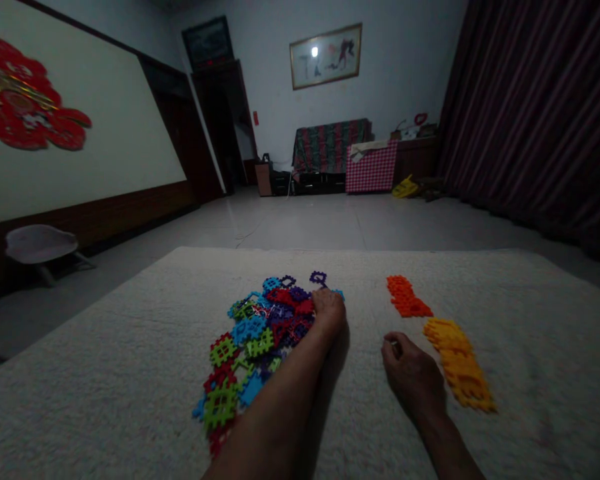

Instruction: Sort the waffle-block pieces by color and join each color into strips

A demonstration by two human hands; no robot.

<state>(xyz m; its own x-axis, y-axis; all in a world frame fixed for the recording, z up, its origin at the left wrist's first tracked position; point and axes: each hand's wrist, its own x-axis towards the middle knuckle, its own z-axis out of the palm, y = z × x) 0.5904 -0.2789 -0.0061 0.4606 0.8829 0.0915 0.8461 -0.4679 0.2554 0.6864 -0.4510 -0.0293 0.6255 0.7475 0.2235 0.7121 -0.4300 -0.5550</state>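
Note:
A mixed pile of plastic interlocking building pieces (pixel 260 327) in red, blue, green and purple lies on a pale fleecy cover. At its right edge my left hand (pixel 329 308) is curled closed, its fingertips mostly hidden. Just beyond those fingers is a purple square piece (pixel 319 277). My right hand (pixel 414 373) rests to the right of the pile, fingers curled in toward the thumb, with nothing visible in them. Beside it runs a row of overlapping yellow pieces (pixel 460 363). Farther off lies a shorter row of orange pieces (pixel 406 297).
The pale cover (pixel 360 267) ends at a far edge, with a tiled floor (pixel 320 220) beyond. A low white seat (pixel 43 243) stands at the left. Cloth-covered furniture (pixel 330 147) lines the back wall, and a dark curtain (pixel 535 120) hangs at the right.

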